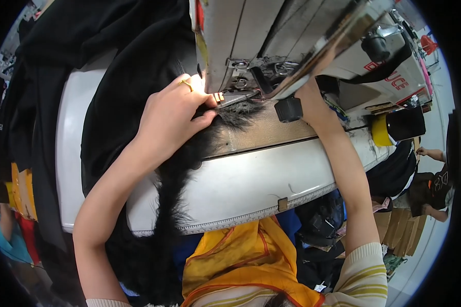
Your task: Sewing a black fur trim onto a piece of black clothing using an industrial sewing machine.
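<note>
My left hand (171, 110), a ring on one finger, is closed at the left side of a white sewing machine's head (246, 30). Its thumb and fingertips pinch the edge of a black fur strip (171, 194), which hangs down over the table's front edge toward my lap. Smooth black fabric (130, 77) lies under and left of that hand. Tufts of fur reach beneath the machine's lit foot area, beside a thin metal piece (236, 99) whose kind I cannot make out. My right hand (312, 102) reaches behind the machine's head, its fingers hidden.
The white machine table (241, 187) has a measuring tape along its front edge. A black knob (289, 110) sticks out near my right wrist. A yellow and black object (394, 127) stands at the right. Cardboard (402, 230) and another person's hands (433, 210) show at the far right.
</note>
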Action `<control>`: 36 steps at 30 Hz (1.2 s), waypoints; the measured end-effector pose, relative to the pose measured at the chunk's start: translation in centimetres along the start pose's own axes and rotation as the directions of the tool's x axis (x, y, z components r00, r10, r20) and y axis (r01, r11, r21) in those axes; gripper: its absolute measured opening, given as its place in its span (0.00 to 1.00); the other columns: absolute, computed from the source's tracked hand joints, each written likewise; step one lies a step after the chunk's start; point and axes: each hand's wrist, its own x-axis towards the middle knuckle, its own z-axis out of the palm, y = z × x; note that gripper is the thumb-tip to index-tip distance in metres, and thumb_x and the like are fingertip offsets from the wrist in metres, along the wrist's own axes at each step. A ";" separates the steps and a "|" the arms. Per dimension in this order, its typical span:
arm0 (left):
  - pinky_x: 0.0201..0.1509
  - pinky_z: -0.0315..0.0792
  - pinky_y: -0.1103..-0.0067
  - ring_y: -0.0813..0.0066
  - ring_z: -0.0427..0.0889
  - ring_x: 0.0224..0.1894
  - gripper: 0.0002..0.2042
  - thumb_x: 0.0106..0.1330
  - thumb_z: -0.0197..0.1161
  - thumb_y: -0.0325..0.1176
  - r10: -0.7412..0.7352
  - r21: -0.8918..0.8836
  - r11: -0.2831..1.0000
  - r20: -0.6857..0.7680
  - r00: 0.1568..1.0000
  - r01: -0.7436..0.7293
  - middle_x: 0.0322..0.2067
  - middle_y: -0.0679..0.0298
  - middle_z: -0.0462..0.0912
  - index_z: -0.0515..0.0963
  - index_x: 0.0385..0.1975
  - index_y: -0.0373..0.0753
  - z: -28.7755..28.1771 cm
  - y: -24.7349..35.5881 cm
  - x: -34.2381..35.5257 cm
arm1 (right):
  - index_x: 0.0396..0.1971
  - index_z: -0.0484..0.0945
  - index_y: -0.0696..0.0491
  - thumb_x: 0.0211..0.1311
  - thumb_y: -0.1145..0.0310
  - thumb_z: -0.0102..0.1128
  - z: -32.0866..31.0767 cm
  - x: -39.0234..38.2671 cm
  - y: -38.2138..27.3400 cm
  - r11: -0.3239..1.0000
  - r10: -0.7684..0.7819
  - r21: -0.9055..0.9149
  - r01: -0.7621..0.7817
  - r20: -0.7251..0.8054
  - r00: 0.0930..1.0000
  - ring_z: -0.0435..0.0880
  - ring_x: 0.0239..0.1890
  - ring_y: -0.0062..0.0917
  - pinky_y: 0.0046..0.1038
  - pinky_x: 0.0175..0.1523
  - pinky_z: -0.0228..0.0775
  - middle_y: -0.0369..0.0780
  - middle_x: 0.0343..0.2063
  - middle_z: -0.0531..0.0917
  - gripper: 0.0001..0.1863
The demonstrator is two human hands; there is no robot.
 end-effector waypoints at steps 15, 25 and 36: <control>0.29 0.68 0.85 0.80 0.75 0.34 0.08 0.49 0.61 0.28 0.409 0.440 0.831 -0.070 0.910 -0.340 0.23 0.72 0.74 0.80 0.30 0.40 0.2 -0.1 -0.1 | 0.29 0.82 0.47 0.45 0.69 0.58 0.6 -0.3 0.4 0.978 0.023 -0.204 -0.041 -0.088 0.996 0.80 0.37 0.28 0.30 0.41 0.71 0.35 0.31 0.82 0.09; 0.36 0.73 0.83 0.75 0.75 0.40 0.11 0.52 0.60 0.31 0.284 0.505 0.832 -0.033 0.958 -0.229 0.34 0.68 0.74 0.76 0.37 0.42 -0.7 0.6 -1.0 | 0.28 0.81 0.47 0.45 0.69 0.57 1.5 0.4 0.6 0.969 0.086 -0.228 -0.091 -0.032 0.996 0.81 0.28 0.29 0.32 0.33 0.72 0.37 0.22 0.78 0.08; 0.51 0.65 0.74 0.58 0.71 0.46 0.13 0.61 0.60 0.34 -0.155 0.140 0.978 0.005 0.988 0.153 0.42 0.57 0.72 0.72 0.42 0.35 -2.6 1.3 -2.6 | 0.42 0.78 0.37 0.56 0.67 0.48 3.9 -0.1 1.3 0.997 0.036 -0.062 -0.049 -0.203 0.978 0.82 0.33 0.24 0.27 0.37 0.73 0.28 0.44 0.81 0.15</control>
